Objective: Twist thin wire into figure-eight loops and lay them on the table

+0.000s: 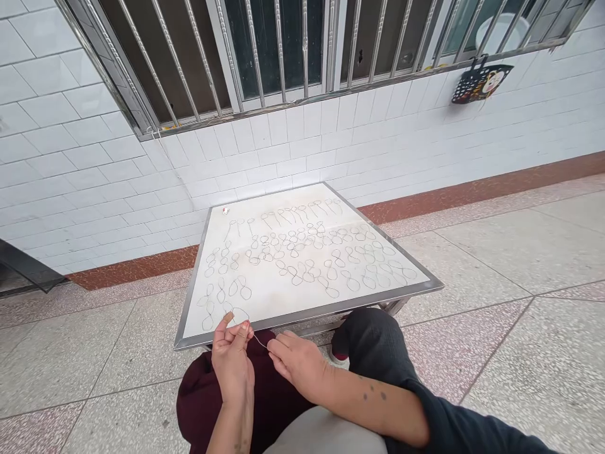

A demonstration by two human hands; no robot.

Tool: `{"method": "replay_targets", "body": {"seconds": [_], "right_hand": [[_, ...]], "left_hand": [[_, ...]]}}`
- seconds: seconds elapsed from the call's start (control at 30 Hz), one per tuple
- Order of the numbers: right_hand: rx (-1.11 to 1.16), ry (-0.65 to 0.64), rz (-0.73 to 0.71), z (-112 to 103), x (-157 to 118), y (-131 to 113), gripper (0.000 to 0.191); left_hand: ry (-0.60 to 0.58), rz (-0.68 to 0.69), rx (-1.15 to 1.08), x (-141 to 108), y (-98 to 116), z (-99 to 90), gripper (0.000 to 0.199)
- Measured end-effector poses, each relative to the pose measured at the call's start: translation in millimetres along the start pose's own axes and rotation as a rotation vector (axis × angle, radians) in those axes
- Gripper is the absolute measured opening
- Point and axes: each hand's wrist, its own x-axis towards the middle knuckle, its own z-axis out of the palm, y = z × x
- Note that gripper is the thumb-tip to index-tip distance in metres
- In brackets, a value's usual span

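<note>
A thin wire (259, 341) runs between my two hands, just over the table's near edge. My left hand (232, 356) pinches it between thumb and fingers, and a rounded loop of the wire arches above the fingertips. My right hand (299, 364), closed with its back towards me, grips the straight tail of the same wire. On the white table (278, 304) with a metal rim lie many thin wire pieces bent into figure-eight loops (307, 275). Farther back is a row of single loops with straight tails (297, 214).
A small white and red item (225, 211) lies at the table's far left corner. Behind it rises a white tiled wall (293, 148) with a barred window (278, 50). A dark patterned basket (482, 83) hangs from the bars. My knee (373, 334) is against the table's near side.
</note>
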Motion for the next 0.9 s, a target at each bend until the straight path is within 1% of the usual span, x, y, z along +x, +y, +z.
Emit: {"method": "replay_targets", "body": {"seconds": [0.1, 0.27, 0.43, 0.63, 0.7, 0.8, 0.9], "right_hand": [[0.008, 0.000, -0.002, -2.4, 0.4, 0.9, 0.012], [0.012, -0.008, -0.034, -3.0, -2.4, -1.0, 0.015], [0.087, 0.020, 0.007, -3.4, -3.1, 1.3, 0.010], [0.074, 0.009, -0.076, -15.1, -3.0, 0.4, 0.018], [0.155, -0.018, -0.065, -20.9, -6.0, 0.6, 0.018], [0.381, -0.079, -0.004, -29.3, -10.1, 5.5, 0.016], [0.544, -0.050, 0.151, -38.8, -8.1, 10.5, 0.023]], "left_hand": [[-0.003, 0.017, -0.003, -1.1, -1.0, 0.3, 0.053], [0.006, 0.007, -0.031, -1.6, -0.9, -1.1, 0.055], [0.021, 0.030, -0.065, -1.1, 3.0, -2.3, 0.055], [-0.006, 0.046, -0.084, -4.5, 8.9, 0.4, 0.050], [-0.011, 0.059, -0.105, -6.7, 14.0, 2.1, 0.049], [-0.023, 0.085, -0.146, -7.8, 23.1, 2.8, 0.047], [-0.038, 0.086, -0.158, -9.3, 29.6, 2.1, 0.047]]}}
